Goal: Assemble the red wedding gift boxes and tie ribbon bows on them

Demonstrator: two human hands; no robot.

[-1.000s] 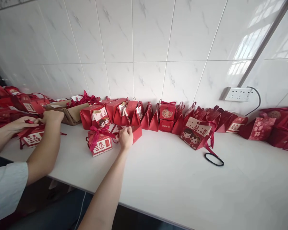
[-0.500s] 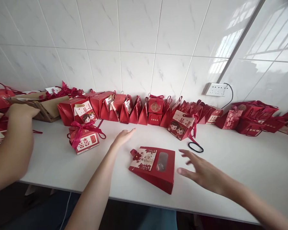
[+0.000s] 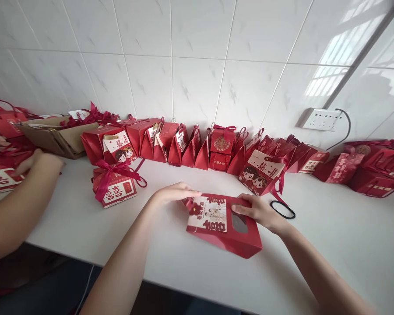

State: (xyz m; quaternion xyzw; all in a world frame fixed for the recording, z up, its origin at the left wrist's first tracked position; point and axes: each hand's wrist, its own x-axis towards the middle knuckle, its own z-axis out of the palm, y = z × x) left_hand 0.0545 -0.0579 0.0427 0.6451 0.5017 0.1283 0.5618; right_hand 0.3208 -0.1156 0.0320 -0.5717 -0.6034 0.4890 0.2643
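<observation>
A glossy red cardboard gift box [image 3: 229, 242] shows its front face upward, tapering from a deep base at the right to a narrow top at the left. Across the narrow half sits a cream card [image 3: 213, 215] with dark red characters along two edges and a small picture of figures in pale clothes between them. A dark red flower [image 3: 194, 209] with a gold centre is fixed at the card's left edge, next to a bit of red ribbon [image 3: 188, 203]. A rounded clear window [image 3: 239, 223] in the wider half looks grey inside.

The box is over the near part of the white tabletop [image 3: 170, 258], between the two hands; whether it rests there or is slightly raised, I cannot tell. The right grip [image 3: 254, 211] grasps its far edge near the base, thumb over the window, fingers passing behind the edge. The left grip [image 3: 180, 191] is at the narrow end, fingers nearly straight, tips at the far corner above the flower; whether it pinches the box there, I cannot tell.
</observation>
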